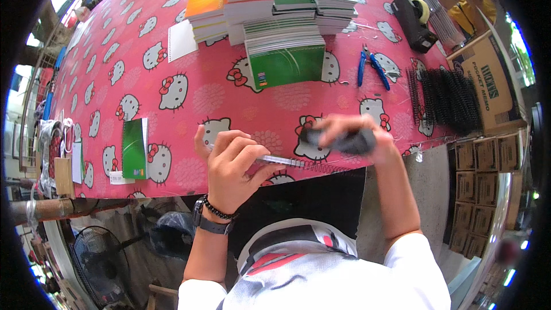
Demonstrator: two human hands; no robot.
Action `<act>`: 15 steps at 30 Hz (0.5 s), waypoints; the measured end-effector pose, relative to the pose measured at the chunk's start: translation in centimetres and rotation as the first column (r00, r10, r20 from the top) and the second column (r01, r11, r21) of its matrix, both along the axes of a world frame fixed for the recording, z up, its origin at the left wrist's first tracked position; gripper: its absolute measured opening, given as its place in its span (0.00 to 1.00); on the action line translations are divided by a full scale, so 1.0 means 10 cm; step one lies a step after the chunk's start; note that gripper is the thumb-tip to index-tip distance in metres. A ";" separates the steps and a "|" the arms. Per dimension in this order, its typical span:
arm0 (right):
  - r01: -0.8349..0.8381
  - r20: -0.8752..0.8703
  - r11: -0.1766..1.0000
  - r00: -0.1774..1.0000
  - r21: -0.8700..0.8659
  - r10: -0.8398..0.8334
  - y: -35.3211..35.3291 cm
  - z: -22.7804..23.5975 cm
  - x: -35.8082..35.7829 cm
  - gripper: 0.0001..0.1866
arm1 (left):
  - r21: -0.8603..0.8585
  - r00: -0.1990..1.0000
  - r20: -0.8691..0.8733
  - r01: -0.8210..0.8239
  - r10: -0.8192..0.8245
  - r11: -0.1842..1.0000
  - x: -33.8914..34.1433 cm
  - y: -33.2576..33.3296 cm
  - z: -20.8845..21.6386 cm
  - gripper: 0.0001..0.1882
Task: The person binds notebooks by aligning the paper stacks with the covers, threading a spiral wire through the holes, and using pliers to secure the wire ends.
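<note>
My left hand (232,158), with a watch and a beaded bracelet at its wrist, is closed on a thin notebook (275,159) seen almost edge-on. From the notebook's right end a dark spiral binding coil (327,167) sticks out along the table's near edge. Just above the coil is my right hand (379,135), smeared by motion. Its fingers curl round a dark, rounded object (353,141) whose kind the blur hides. To the left lies a green-covered notebook (134,149).
Stacks of green notebooks (287,64) and orange notebooks (206,1) stand at the back. Blue-handled pliers (372,69), a heap of black coils (447,100), a tape dispenser (414,23) and a cardboard box (488,80) are to the right. A pink patterned cloth (189,57) covers the table.
</note>
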State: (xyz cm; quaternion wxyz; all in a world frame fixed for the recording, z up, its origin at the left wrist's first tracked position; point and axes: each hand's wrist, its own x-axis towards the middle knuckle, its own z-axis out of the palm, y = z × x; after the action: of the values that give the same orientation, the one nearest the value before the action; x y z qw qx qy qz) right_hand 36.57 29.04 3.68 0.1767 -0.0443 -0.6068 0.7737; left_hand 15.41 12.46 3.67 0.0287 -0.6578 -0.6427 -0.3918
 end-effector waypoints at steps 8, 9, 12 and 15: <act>-0.094 -0.002 0.981 0.995 0.168 0.096 -0.08 0.14 -0.18 0.29 | 0.033 0.999 0.035 0.023 -0.024 0.999 -0.02 0.02 -0.06 0.19; -0.062 0.186 0.910 0.982 0.410 -0.016 -0.13 0.22 -0.21 0.30 | 0.040 0.997 0.069 0.023 -0.026 0.999 -0.02 0.03 -0.06 0.22; 0.000 0.441 0.790 0.830 0.613 -0.342 -0.09 0.27 -0.29 0.31 | 0.063 0.989 0.144 0.026 -0.035 0.998 -0.02 0.03 -0.07 0.30; -0.095 0.083 0.969 0.993 0.229 0.078 -0.14 0.33 -0.36 0.28 | 0.058 0.988 0.151 0.035 -0.043 0.998 -0.03 0.02 -0.10 0.36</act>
State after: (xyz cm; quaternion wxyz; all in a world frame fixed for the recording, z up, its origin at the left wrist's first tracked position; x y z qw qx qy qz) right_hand 32.92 27.63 6.98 0.1242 -0.0253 -0.7007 0.7021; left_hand 15.12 12.62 2.72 -0.0098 -0.6374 -0.6191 -0.4587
